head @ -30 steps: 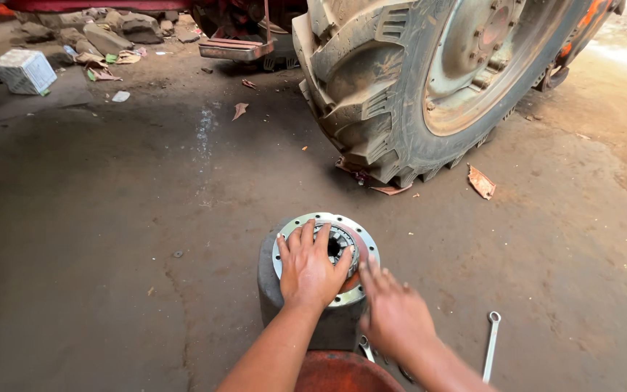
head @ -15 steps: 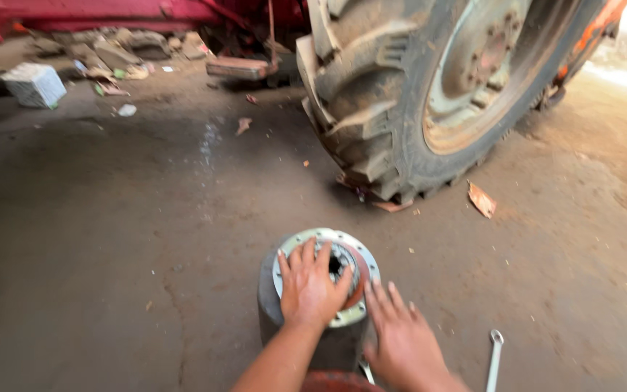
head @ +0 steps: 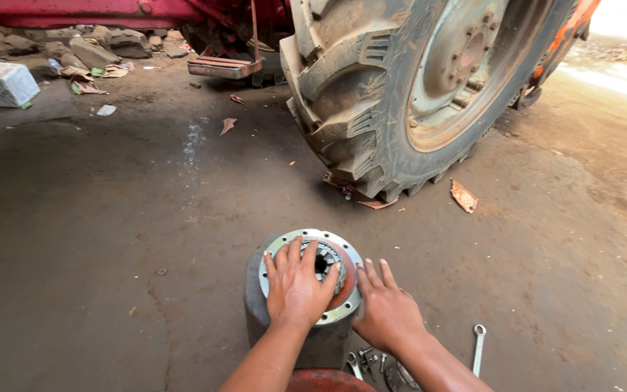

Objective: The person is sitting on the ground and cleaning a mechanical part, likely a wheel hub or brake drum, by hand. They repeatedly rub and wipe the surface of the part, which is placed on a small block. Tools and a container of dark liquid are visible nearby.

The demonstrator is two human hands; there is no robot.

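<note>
Stands upright on the dusty concrete floor (head: pixel 110 239): a stout dark metal hub housing (head: pixel 306 319) (cylindrical, grimy), capped by a pale round flange with bolt holes around its rim and a toothed gear set in the open centre, partly covered.

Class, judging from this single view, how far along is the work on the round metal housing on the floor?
Done: the flanged housing stands upright on the floor. In hand: the left hand lies flat on its top, the right hand against its side. Left: a spanner and loose small tools lie untouched beside it.
</note>
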